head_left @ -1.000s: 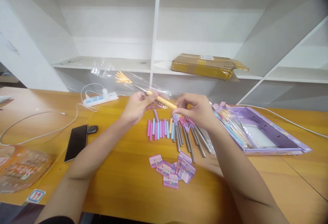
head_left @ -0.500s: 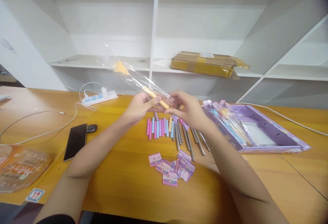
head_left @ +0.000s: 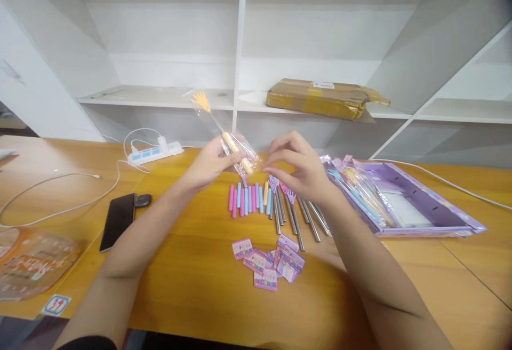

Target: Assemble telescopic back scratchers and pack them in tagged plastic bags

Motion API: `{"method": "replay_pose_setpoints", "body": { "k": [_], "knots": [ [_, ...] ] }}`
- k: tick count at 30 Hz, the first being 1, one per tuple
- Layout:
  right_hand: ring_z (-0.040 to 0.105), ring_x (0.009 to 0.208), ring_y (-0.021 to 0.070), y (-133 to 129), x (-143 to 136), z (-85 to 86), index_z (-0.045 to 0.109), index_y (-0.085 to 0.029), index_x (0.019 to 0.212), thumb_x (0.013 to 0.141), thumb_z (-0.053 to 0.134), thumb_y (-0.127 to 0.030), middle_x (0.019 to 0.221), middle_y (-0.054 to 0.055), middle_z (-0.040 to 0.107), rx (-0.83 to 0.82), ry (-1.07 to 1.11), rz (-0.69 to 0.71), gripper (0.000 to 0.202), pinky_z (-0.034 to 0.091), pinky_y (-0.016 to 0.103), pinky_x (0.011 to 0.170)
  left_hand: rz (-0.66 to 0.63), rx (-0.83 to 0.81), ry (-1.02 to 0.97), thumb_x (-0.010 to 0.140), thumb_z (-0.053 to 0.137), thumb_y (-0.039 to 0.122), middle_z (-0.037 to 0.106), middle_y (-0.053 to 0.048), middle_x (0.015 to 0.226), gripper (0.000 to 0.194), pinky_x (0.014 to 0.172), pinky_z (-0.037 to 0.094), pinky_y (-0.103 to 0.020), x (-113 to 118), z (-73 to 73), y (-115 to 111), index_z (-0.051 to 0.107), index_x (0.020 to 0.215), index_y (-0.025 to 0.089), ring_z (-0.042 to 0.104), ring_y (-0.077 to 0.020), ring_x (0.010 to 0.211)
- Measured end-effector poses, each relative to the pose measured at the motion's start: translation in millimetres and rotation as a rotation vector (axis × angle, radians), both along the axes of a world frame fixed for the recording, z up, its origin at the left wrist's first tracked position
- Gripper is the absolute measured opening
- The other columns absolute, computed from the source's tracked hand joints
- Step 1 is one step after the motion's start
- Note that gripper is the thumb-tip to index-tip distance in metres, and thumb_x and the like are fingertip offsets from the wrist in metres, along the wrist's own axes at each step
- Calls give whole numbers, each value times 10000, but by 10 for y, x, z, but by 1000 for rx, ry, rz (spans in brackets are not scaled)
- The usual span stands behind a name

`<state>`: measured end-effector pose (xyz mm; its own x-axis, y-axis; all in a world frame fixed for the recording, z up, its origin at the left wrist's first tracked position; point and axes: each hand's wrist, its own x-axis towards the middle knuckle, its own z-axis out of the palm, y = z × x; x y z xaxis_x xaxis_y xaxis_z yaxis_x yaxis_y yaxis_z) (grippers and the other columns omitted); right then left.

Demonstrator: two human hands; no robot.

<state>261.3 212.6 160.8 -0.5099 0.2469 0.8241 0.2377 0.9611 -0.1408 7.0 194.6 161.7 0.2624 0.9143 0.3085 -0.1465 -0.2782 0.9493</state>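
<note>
A yellow hand-shaped back scratcher (head_left: pixel 229 139) with a metal rod lies inside a clear plastic bag (head_left: pixel 250 152). My left hand (head_left: pixel 210 166) is closed on its handle through the film, the scratcher's head tilted up to the left. My right hand (head_left: pixel 300 166) is just right of the bag's lower end, fingers curled and apart, with nothing visible in them. Below are pink, blue, purple and yellow handle tubes (head_left: pixel 248 200) in a row. Beside them lie metal rods (head_left: pixel 296 222), some with purple or pink hand-shaped heads. Small printed cards (head_left: pixel 265 279) are loosely piled nearer me.
At the right stands an open purple box (head_left: pixel 436 195) with bagged scratchers (head_left: pixel 364 192) on its left side. A white power strip (head_left: pixel 156 152), a phone (head_left: pixel 117 222) and an orange-printed plastic bag (head_left: pixel 36 264) are on the left. A taped carton (head_left: pixel 320 99) sits on the shelf.
My right hand has come away from the bag's end and its fingers have spread. The bagged scratcher has shifted slightly right and stands more upright in my left hand.
</note>
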Motion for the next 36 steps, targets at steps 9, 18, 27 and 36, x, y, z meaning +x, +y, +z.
{"method": "replay_pose_setpoints", "body": {
  "k": [9, 18, 27, 36],
  "knots": [
    [724, 1011, 199, -63, -78, -6, 705, -226, 962, 1029, 718, -356, 1112, 63, 756, -466, 75, 49, 147, 606, 374, 902, -150, 9, 51, 884, 885, 491, 784, -127, 1076, 547, 773, 699, -381, 92, -63, -2, 635, 1227, 147, 820, -278, 954],
    [649, 700, 133, -132, -193, -77, 645, -224, 845, 944, 816, -359, 822, 8, 722, -470, 177, -37, 240, 541, 281, 647, -50, -60, 115, 750, 995, 435, 744, -63, 973, 720, 677, 634, -308, 206, -126, -113, 566, 1263, 170, 761, -201, 821],
    [638, 664, 115, -134, -157, -4, 583, -251, 1147, 857, 929, -455, 842, -40, 677, -910, 331, 255, 496, 537, 254, 560, -270, -25, 127, 828, 938, 378, 772, -108, 1000, 504, 768, 633, -328, 194, -67, -123, 685, 1180, 123, 737, -181, 841],
    [688, 736, 137, -195, -138, 58, 675, -203, 912, 891, 891, -492, 832, 8, 732, -931, 190, 193, 362, 573, 293, 663, -265, 31, 202, 889, 888, 434, 775, -113, 988, 433, 739, 609, -291, 140, -46, -113, 731, 1138, 116, 729, -172, 838]
  ]
}}
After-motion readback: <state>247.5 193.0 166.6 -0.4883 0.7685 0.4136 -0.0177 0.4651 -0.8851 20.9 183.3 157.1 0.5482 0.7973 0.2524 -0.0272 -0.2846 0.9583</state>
